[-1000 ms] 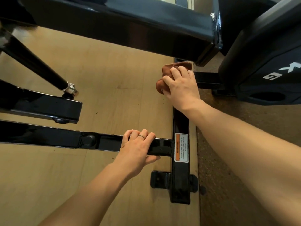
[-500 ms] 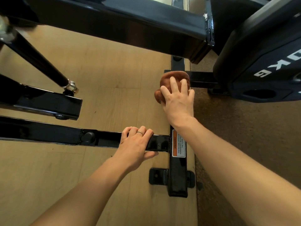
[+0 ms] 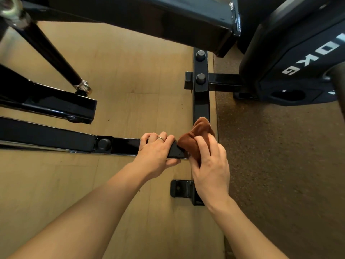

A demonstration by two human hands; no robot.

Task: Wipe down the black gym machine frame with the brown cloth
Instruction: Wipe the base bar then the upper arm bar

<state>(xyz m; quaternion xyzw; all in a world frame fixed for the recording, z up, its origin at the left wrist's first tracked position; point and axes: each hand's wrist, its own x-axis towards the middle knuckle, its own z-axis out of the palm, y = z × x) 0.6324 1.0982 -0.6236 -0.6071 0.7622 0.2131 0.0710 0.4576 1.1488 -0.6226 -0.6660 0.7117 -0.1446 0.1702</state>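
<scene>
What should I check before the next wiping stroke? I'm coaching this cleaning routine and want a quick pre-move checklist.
1. Brown cloth in hand: ok, the right hand grips it bunched.
2. Cloth touching the frame: ok, it sits where the floor bar meets the cross bar.
3. Body steadied: ok, the left hand grips the cross bar beside the cloth.
4. Room along the cross bar: not ok, the left hand lies right next to the cloth.
5. Room along the floor bar toward the bolts: ok, the bar is bare.
6. Dirt left on the bars: cannot tell, the black gloss hides it.
</scene>
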